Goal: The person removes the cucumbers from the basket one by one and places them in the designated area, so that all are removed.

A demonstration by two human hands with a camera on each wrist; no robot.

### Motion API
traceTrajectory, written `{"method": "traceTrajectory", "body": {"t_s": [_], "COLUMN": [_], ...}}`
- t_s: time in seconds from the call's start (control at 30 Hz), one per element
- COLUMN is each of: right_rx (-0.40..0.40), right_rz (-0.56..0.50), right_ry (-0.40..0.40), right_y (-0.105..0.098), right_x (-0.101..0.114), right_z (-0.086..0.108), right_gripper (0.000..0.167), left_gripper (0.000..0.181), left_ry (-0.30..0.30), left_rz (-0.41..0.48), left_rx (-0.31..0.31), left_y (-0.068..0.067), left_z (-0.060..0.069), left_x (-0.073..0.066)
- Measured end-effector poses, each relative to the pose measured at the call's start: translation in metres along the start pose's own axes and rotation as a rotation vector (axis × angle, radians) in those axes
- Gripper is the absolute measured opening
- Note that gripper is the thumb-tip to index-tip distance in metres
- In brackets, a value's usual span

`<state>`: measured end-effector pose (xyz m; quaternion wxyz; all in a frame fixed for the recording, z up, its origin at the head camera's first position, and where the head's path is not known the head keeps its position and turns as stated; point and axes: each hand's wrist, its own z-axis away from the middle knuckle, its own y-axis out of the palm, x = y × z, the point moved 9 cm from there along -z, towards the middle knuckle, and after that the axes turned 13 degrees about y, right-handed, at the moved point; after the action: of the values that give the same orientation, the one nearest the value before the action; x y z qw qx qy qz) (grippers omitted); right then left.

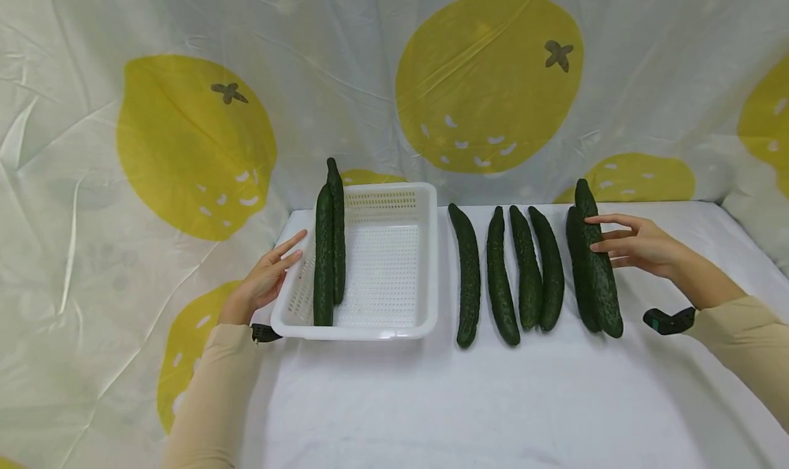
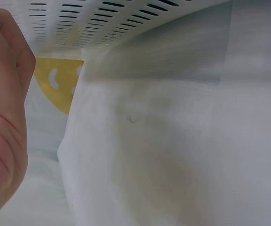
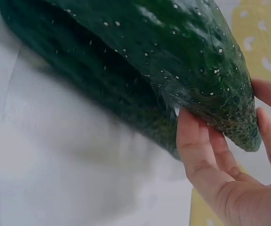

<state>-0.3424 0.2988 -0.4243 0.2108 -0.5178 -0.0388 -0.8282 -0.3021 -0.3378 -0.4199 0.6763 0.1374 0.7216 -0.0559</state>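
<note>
My right hand (image 1: 644, 246) holds a dark green cucumber (image 1: 598, 270) between thumb and fingers, near its upper part. In the right wrist view the fingers curl around the end of this cucumber (image 3: 187, 61). Close against its left side lies another cucumber (image 1: 578, 263), partly covered by it. At the left wall of a white plastic basket (image 1: 428, 263) is my left hand (image 1: 261, 283), its fingers extended along the outside; whether they touch the rim is hard to tell. Two cucumbers (image 1: 323, 263) lean lengthwise at the basket's left side, tips above the far rim.
Between basket and right hand, several cucumbers lie in a row on the white tablecloth (image 1: 468, 407), starting with one cucumber (image 1: 468, 277) near the basket. A lemon-print curtain (image 1: 333, 79) hangs behind the table and along its left side.
</note>
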Motion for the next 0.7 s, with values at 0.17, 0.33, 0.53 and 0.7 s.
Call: {"method": "traceTrajectory", "body": {"t_s": [0.17,0.33,0.53,0.7], "right_rx": [-0.003,-0.010,-0.025,-0.031], "right_rz": [0.012,0.024,0.046,0.077], "right_ry": [0.007,0.004,-0.017,0.003], "right_y": [-0.007,-0.015,-0.028,-0.036], "right_x": [-0.007,-0.014,-0.020,-0.026], "right_z": [0.001,0.001,0.000,-0.003], "right_gripper": [0.054,0.054,0.052,0.054], "left_gripper": [0.055,0.055,0.054,0.055], "left_ry": [-0.005,0.001,0.011,-0.001], "left_rz": [0.008,-0.001,0.012,0.016], "left_rx": [0.006,0.001,0.000,0.000], "left_y": [0.000,0.001,0.001,0.002], "left_z": [0.001,0.001,0.000,0.000], "left_x": [0.000,0.000,0.000,-0.001]}}
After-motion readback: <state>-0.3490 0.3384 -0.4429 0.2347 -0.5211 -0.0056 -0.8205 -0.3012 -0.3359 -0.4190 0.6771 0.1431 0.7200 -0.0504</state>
